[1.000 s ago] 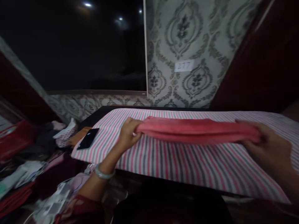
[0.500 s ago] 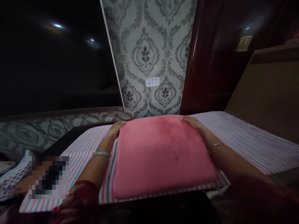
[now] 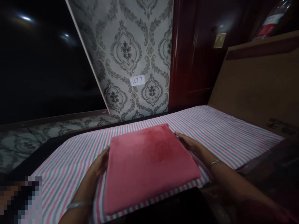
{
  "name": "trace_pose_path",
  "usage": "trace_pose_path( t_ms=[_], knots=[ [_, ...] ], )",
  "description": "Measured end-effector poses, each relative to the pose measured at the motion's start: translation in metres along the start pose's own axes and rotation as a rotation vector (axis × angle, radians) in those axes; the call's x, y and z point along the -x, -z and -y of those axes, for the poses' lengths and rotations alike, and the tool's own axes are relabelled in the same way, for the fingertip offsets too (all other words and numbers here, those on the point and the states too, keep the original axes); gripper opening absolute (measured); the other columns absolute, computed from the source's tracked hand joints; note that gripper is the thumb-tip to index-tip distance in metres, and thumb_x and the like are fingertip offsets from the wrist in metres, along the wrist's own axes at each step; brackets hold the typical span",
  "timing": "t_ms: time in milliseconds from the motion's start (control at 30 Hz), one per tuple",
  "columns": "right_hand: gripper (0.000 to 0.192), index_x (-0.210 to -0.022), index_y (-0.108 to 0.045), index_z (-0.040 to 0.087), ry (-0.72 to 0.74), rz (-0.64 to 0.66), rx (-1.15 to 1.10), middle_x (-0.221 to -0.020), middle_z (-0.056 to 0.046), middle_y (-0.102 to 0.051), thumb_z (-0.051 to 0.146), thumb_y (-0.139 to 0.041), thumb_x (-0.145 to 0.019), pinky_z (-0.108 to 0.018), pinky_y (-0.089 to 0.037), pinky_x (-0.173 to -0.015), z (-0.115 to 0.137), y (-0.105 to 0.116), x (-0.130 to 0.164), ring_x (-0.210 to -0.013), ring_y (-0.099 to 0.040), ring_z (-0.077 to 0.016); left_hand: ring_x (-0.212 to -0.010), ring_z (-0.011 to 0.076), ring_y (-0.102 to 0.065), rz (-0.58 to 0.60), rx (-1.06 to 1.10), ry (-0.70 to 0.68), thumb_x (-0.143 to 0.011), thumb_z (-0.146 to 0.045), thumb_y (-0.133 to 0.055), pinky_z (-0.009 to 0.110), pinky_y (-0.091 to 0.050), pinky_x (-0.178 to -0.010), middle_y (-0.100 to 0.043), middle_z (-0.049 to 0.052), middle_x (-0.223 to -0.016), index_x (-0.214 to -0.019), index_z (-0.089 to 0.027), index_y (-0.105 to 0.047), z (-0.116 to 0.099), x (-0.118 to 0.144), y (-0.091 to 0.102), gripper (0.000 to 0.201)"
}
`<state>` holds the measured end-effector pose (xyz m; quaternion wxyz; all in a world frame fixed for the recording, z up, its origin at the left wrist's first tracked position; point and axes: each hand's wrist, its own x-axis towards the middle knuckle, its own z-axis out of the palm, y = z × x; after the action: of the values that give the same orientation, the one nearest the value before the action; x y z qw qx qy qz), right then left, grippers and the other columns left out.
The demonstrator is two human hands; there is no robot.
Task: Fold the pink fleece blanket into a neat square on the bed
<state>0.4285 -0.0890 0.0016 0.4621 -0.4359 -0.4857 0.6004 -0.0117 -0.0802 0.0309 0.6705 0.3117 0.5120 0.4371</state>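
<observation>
Here a folded, flat pink cloth of soft plush fabric [image 3: 149, 165] lies on a sheet striped in pink, grey and white [image 3: 224, 133], which covers a dark counter [image 3: 42, 151]. The cloth sits near the front edge of the striped sheet, roughly in the middle of the view, with its near end reaching almost to the sheet's hem. The left hand [image 3: 99, 163] rests flat against the cloth's left edge, fingers stretched out along the side and touching it; the grip is released, with nothing clasped. A silver bangle [image 3: 78, 205] circles the left wrist. The right hand [image 3: 190, 143] lies against the cloth's right edge near its far corner, fingers extended and touching the fabric; whether the fingertips tuck under the edge cannot be told, but the grip looks released as well. A thin bracelet [image 3: 213, 162] shows on the right wrist. Behind the counter stands a wall with grey damask wallpaper [image 3: 130, 53], and a small white label reading 217 [image 3: 137, 81] is stuck to it. To the left of the wallpaper is a large dark glossy panel [image 3: 39, 62] showing light reflections. To the right stand a dark red wooden door [image 3: 193, 56] and a brown board [image 3: 254, 84] leaning beside the counter.
</observation>
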Motion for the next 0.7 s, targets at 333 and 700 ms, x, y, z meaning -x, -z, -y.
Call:
trace_pose_path(
  t_ms=[333, 700],
  knots=[
    [0.099, -0.154, -0.031, 0.027, 0.005, -0.226, -0.061, -0.091, 0.0, -0.074, 0.027, -0.078, -0.066, -0.036, -0.058, -0.071, -0.001, -0.022, 0.015, -0.072, -0.07, -0.0217, -0.122, 0.0322, -0.063, -0.099, -0.217, -0.297, -0.061, -0.031, -0.089, 0.039, -0.054, -0.099, -0.057, 0.013, -0.144, -0.151, -0.027, -0.04, 0.018, 0.029, -0.024, 0.103],
    [0.089, -0.142, -0.044, 0.034, 0.249, -0.396, -0.217, -0.117, -0.003, -0.07, 0.037, -0.087, -0.063, -0.035, -0.058, -0.085, 0.054, -0.075, 0.091, -0.098, -0.07, -0.0231, -0.132, 0.035, -0.053, 0.075, -0.704, -0.621, -0.055, -0.032, -0.088, 0.046, -0.043, -0.11, -0.062, 0.014, -0.137, -0.138, -0.022, -0.058, -0.137, 0.001, -0.059, 0.089]
  ],
)
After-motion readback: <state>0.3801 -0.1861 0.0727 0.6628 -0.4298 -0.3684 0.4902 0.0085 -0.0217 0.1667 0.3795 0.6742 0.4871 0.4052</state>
